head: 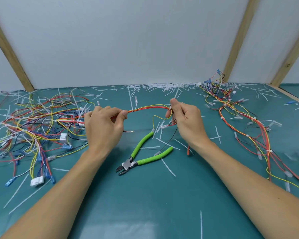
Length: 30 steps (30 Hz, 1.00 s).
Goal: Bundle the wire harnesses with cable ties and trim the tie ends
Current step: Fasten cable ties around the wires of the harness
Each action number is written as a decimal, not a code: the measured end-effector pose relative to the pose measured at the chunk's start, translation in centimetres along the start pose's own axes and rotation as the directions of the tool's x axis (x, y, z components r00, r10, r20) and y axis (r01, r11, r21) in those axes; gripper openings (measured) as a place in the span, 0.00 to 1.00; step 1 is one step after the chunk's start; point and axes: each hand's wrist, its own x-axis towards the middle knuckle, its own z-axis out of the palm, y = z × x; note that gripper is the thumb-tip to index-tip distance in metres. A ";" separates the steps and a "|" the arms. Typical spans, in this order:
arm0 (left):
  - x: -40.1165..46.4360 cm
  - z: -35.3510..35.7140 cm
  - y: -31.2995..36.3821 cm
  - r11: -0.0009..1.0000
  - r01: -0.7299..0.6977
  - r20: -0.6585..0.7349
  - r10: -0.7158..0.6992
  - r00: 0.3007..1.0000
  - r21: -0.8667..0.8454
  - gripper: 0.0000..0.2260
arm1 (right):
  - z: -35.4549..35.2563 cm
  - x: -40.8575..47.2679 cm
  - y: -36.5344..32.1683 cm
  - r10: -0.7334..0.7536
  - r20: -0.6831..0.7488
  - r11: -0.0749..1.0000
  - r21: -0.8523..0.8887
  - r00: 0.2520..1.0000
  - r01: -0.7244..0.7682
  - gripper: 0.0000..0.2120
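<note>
The red-and-yellow wire harness (150,107) arches above the teal mat (145,204), mid-table, between our hands. Our left hand (102,128) pinches one end beside a white cable tie (132,110); our right hand (185,121) pinches the other. The green-handled cutters (141,157) lie near us. Uneven tension could slide the ties or spread the wires.

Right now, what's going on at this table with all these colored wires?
A person is bundling wire harnesses. The left hand and right hand each pinch one end of a red and yellow wire bundle, held up above the green mat, with white cable ties already around it. Green-handled cutters lie on the mat, jaws open, untouched. A loose tangle of wires sits at the left, tied harnesses at the right, and cut tie ends are scattered about.
</note>
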 end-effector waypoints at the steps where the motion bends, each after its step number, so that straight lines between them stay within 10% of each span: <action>1: 0.0 0.0 0.0 1.000 -0.001 -0.002 0.001 1.000 -0.002 0.10 | 0.0 0.0 -0.1 0.034 0.016 0.998 0.044 0.999 -0.035 0.26; 20: 0.1 0.0 -0.1 1.000 0.004 -0.034 -0.004 0.999 -0.021 0.08 | -0.6 0.8 -0.6 0.273 0.280 0.782 0.493 0.920 -0.382 0.21; 30: 0.0 0.0 -0.1 1.000 -0.002 -0.040 0.001 0.999 -0.030 0.07 | -0.7 0.7 -0.4 0.273 0.315 0.825 0.410 0.909 -0.389 0.13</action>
